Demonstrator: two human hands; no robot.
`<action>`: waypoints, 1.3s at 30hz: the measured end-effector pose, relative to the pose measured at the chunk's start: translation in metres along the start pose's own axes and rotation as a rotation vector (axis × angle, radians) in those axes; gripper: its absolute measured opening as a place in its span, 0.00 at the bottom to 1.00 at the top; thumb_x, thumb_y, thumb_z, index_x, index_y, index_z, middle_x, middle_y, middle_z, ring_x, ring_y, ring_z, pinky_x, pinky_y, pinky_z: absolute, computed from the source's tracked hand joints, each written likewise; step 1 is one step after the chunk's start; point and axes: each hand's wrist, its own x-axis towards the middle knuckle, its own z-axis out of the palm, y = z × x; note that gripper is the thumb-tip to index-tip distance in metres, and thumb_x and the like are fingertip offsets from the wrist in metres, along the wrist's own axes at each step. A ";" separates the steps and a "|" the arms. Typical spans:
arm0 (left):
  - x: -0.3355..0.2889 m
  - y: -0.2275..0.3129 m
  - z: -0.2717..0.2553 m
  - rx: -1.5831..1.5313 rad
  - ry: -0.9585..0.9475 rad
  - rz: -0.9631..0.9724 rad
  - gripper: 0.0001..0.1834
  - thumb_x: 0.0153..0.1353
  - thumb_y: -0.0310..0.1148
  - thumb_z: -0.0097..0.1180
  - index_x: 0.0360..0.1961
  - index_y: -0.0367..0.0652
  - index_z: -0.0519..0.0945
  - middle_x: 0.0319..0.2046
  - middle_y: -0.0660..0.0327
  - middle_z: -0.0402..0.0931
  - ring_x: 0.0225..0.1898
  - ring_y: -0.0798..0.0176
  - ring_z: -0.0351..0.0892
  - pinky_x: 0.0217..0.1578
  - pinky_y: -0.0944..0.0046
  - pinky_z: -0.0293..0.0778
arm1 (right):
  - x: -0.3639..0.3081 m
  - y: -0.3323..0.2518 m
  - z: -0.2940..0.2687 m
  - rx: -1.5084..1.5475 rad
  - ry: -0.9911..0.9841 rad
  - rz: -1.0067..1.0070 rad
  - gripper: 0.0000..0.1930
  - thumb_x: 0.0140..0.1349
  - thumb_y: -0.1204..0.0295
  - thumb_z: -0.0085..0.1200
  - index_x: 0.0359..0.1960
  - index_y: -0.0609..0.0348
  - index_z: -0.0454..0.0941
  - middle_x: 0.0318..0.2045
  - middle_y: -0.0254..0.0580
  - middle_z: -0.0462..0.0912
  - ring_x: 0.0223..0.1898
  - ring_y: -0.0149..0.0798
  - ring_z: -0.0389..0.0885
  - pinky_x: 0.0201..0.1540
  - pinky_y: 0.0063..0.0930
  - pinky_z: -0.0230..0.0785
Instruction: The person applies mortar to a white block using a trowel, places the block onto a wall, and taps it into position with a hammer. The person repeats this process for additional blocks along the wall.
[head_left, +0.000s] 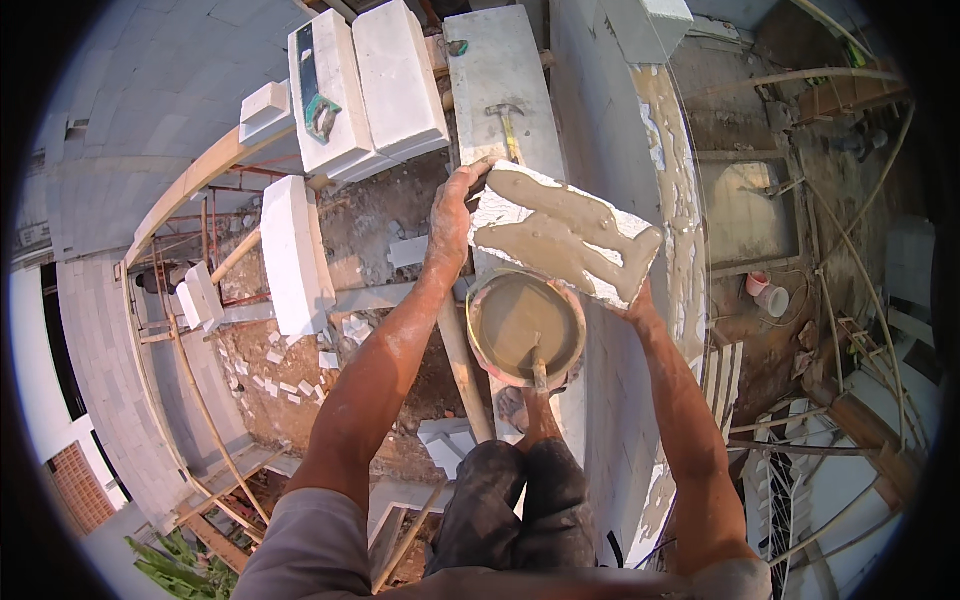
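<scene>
I hold a white lightweight block [560,232] in both hands, its upper face smeared with grey-brown mortar. My left hand [452,215] grips its left end. My right hand [640,302] supports its lower right corner from below and is mostly hidden by the block. Just under the block a round bucket of wet mortar [525,325] stands by my knee, with a trowel handle [540,372] sticking out of it. The top of the block wall [668,180], spread with mortar, runs just right of the block.
A hammer [508,125] lies on a grey plank [500,80] ahead. Stacked white blocks [370,85] with a green tool [322,115] sit at upper left, another block [290,250] stands further left. Bamboo scaffold poles [205,410] and rubble lie below; a deep drop opens on the right.
</scene>
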 end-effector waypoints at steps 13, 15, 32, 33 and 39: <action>0.021 0.018 0.026 0.123 0.033 -0.106 0.29 0.67 0.48 0.44 0.56 0.33 0.78 0.50 0.55 0.79 0.48 0.64 0.78 0.52 0.68 0.71 | -0.013 0.037 0.011 -0.166 0.005 0.094 0.22 0.49 0.63 0.66 0.50 0.43 0.82 0.54 0.44 0.77 0.55 0.53 0.73 0.54 0.47 0.68; 0.026 0.022 0.034 0.149 0.059 -0.127 0.29 0.66 0.48 0.44 0.54 0.33 0.79 0.49 0.56 0.79 0.47 0.64 0.78 0.50 0.68 0.71 | -0.015 0.036 0.015 -0.267 0.035 0.197 0.23 0.50 0.60 0.64 0.50 0.47 0.80 0.50 0.47 0.78 0.52 0.54 0.75 0.52 0.47 0.69; 0.058 0.016 0.023 0.170 -0.142 -0.234 0.28 0.72 0.48 0.40 0.57 0.34 0.75 0.50 0.53 0.79 0.47 0.63 0.80 0.50 0.64 0.76 | -0.022 0.030 0.030 -0.300 0.105 0.478 0.49 0.43 0.58 0.67 0.64 0.74 0.56 0.56 0.55 0.68 0.51 0.51 0.69 0.51 0.45 0.60; 0.058 0.017 0.022 0.189 -0.164 -0.238 0.28 0.73 0.48 0.41 0.59 0.33 0.73 0.50 0.53 0.78 0.49 0.59 0.80 0.52 0.60 0.76 | -0.021 0.030 0.030 -0.306 0.113 0.467 0.49 0.43 0.58 0.67 0.64 0.74 0.56 0.56 0.56 0.68 0.51 0.51 0.69 0.51 0.45 0.60; 0.062 0.013 0.023 -0.057 -0.039 -0.335 0.27 0.70 0.50 0.47 0.54 0.34 0.75 0.45 0.49 0.79 0.46 0.54 0.81 0.50 0.54 0.79 | -0.024 0.033 0.035 -0.247 0.097 0.471 0.49 0.44 0.55 0.64 0.63 0.77 0.55 0.57 0.60 0.66 0.51 0.54 0.67 0.52 0.46 0.59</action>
